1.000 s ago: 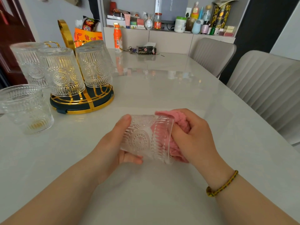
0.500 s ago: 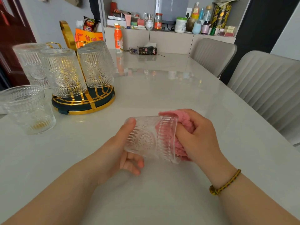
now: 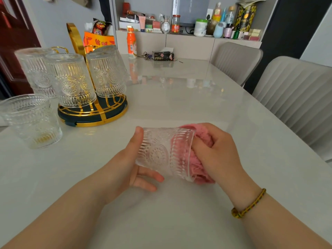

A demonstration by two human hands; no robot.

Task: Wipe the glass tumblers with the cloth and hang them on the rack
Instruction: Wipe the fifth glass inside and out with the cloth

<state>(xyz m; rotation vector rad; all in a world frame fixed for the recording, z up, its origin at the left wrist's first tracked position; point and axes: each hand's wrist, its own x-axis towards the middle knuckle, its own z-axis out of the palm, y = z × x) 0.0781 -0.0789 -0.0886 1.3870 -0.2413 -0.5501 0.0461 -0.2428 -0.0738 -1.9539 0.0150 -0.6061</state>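
Observation:
An embossed glass tumbler (image 3: 161, 151) lies on its side above the table, its mouth facing right. My left hand (image 3: 122, 168) holds it round the base, thumb on top and fingers beneath. My right hand (image 3: 217, 153) grips a pink cloth (image 3: 197, 169) that is stuffed into the tumbler's mouth. At the left, a gold and dark rack (image 3: 93, 114) carries three tumblers upside down, one of them (image 3: 71, 81) at the front. Another tumbler (image 3: 32, 121) stands upright on the table at the far left.
The pale table (image 3: 179, 97) stretches ahead. An orange bottle (image 3: 131, 43), keys and a dark tissue pack (image 3: 163, 56) sit at its far end. Two grey chairs (image 3: 291, 92) line the right side. A cluttered shelf runs along the back wall.
The tumbler has turned a little in my hands and the cloth has shifted inside its mouth. My left fingers have loosened beneath the base. The rack and other tumblers have not moved.

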